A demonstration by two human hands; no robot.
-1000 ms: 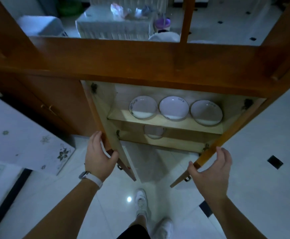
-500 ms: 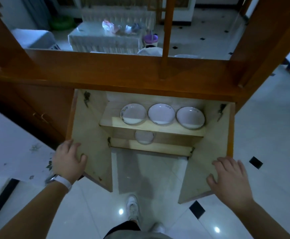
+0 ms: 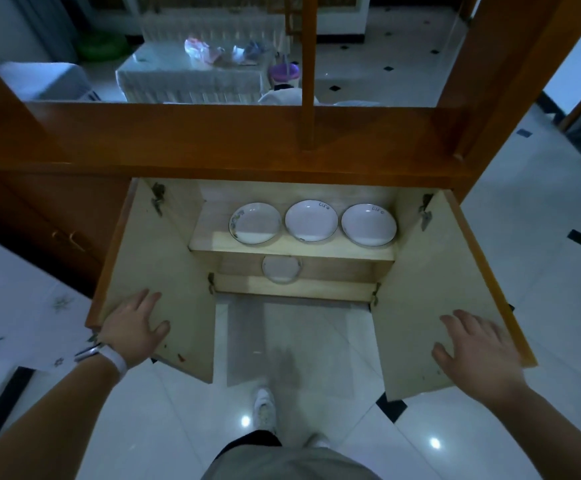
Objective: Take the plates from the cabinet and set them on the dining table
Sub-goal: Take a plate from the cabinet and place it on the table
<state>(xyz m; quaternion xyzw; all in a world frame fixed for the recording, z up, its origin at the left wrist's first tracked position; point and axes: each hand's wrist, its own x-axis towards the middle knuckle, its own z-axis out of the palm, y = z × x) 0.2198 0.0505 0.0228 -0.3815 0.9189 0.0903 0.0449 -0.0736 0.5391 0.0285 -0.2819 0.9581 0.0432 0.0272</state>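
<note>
Cabinet [image 3: 213,161], low, under a wooden ledge, with both doors swung wide. Upper shelf [image 3: 292,249] holds three white plates in a row, close together and near the front edge: left plate [image 3: 255,223] with a floral rim, middle plate [image 3: 311,220], and right plate [image 3: 368,224]. Lower shelf [image 3: 296,289] holds one more plate [image 3: 281,269], partly hidden beneath the shelf above.

Left hand [image 3: 136,329] lies flat, fingers spread, on the inner face of the left door [image 3: 157,265] near its outer corner, holding nothing. Right hand [image 3: 479,351], fingers also spread and empty, is over the right door [image 3: 431,271]; contact cannot be told.

Tiled floor [image 3: 299,341] lies bare between the doors. Person's shoe [image 3: 264,407] is just short of the opening.
</note>
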